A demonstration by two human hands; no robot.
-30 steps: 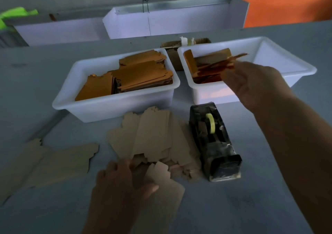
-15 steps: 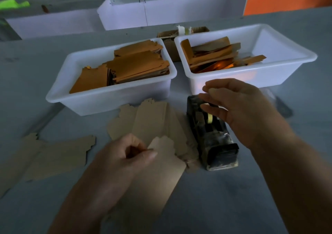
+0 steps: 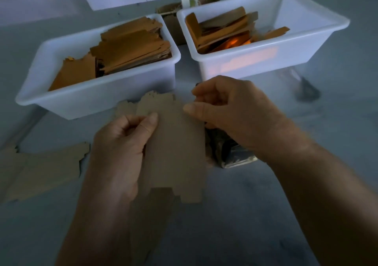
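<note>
Hands | left hand [image 3: 120,143] pinches cardboard blank [image 3: 176,153] | right hand [image 3: 231,112] pinches its upper right edge

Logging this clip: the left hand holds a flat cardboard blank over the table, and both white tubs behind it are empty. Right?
Not quite. The head view shows the left hand holding the cardboard blank, but the left tub and right tub each hold brown cardboard pieces.

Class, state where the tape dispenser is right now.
In the head view the tape dispenser stands right of centre, mostly hidden beneath the right hand, in front of the right white tub and beside the held cardboard blank.
</note>
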